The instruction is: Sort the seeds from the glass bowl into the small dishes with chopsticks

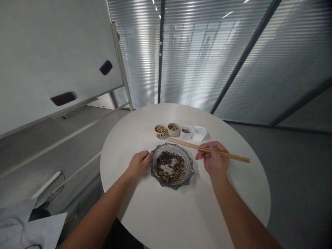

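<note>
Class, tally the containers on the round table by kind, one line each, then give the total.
Glass bowl: 1
Round cream tubs: 2
White squarish dishes: 2
Total: 5 containers

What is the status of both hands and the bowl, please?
Left hand touching bowl. Right hand holding chopsticks. Bowl upright, partly filled. Four small containers beyond it.

My left grip (140, 164) on the glass bowl (191, 170), my right grip (215, 162) holding chopsticks (190, 144), four small containers (173, 132) beyond, white bench (166, 214) beneath
</note>
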Action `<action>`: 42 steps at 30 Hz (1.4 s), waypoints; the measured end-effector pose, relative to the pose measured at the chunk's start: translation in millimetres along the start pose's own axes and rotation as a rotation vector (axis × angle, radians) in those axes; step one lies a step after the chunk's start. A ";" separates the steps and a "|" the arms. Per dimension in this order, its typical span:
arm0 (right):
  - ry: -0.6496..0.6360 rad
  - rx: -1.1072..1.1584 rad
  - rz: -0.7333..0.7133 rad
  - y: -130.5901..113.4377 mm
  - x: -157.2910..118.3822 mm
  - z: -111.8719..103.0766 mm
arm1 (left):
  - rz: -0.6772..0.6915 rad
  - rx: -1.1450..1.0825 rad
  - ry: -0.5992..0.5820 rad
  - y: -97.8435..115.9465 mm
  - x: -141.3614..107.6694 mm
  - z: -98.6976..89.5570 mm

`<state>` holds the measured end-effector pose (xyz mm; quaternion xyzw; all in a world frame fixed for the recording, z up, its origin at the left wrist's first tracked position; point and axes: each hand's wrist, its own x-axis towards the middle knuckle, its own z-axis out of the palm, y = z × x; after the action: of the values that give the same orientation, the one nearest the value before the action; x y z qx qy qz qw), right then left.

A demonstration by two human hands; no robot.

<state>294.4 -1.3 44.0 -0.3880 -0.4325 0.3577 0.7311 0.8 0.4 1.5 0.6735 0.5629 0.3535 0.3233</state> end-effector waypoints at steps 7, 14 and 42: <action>-0.363 -0.059 0.165 -5.7 -24.9 -7.3 | 0.003 0.010 0.000 -0.5 0.1 -0.6; -0.508 -0.099 0.346 -7.4 -25.5 -6.9 | -0.008 0.004 -0.010 -1.8 -0.2 0.4; -0.628 -0.363 0.284 -13.4 -8.0 -23.0 | -0.015 -0.012 -0.013 -2.9 0.0 0.8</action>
<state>314.8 -20.0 45.4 -0.4386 -0.6337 0.4744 0.4255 0.0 0.9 -1.3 0.6696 0.5638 0.3498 0.3338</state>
